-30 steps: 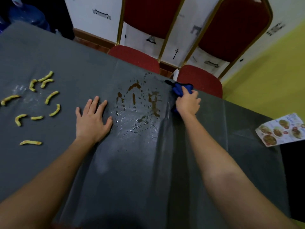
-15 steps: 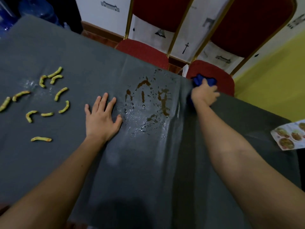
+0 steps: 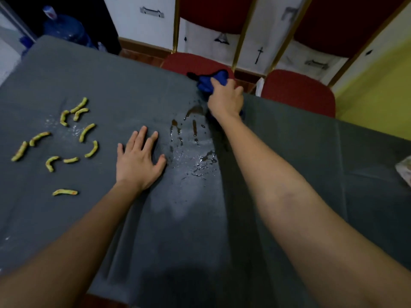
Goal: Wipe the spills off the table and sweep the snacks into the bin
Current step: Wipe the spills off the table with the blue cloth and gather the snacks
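Table edges: Your table (image 3: 300, 174), under grey cloth, ends at its far edge just past your right hand (image 3: 225, 100). Two red chairs stand against that edge, one seat (image 3: 184, 62) behind the hand, the other (image 3: 298, 92) toward the far right corner.
Room to move: Bare grey cloth runs from your right forearm to the right edge, and across the near half between your arms, where creases fan toward the near edge.
Spill: Brown streaks and clear droplets (image 3: 194, 127) lie mid-table toward the far edge, between your hands.
Snacks: Yellow curled pieces (image 3: 87, 131) lie scattered toward the left edge, well apart from the spill.
Hidden: Your right arm covers the spill's right side. A printed leaflet (image 3: 405, 172) at the right edge is cut off and too blurred to read. A blue water bottle (image 3: 64, 27) stands in shadow beyond the far left corner.
Right hand: Your fingers curl around a bunched blue cloth (image 3: 208, 82), pressing it down at the far end of the spill; the cloth bulges past your fingertips over the far edge.
Left hand: Your left hand (image 3: 139, 162) lies palm down, fingers (image 3: 142, 136) straight and spread, just left of the spill, holding nothing.
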A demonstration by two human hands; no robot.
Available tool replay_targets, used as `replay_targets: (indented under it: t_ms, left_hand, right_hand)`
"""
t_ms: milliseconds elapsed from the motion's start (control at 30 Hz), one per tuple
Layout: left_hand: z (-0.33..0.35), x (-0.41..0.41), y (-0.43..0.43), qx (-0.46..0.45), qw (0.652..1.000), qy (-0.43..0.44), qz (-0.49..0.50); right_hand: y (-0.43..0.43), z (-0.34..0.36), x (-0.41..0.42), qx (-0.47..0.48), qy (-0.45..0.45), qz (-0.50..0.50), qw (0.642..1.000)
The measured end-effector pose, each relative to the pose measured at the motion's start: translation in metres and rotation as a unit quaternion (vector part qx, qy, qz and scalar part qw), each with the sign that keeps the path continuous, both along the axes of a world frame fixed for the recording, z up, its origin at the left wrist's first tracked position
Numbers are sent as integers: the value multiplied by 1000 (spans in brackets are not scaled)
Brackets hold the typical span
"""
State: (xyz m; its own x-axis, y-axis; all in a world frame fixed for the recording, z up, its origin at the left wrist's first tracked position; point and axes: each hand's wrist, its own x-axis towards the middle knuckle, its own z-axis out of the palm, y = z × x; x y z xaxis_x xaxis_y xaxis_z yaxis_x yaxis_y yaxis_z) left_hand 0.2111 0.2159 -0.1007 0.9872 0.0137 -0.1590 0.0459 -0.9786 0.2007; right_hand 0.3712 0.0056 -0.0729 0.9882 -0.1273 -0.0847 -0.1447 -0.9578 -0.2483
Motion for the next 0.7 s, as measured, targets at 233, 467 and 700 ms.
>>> replay_targets:
  t_ms: [233, 467, 700]
  left_hand:
    - [6, -26, 10, -31, 999, -29, -8]
    - [1, -41, 20, -34, 999, -32, 22]
    - [0, -40, 23, -2, 1000, 16, 22]
  right_hand:
    - [-91, -9, -47, -9, -11, -206, 978]
    - [24, 4, -9, -1, 0, -125, 992]
    - [108, 1, -23, 2, 31, 47, 998]
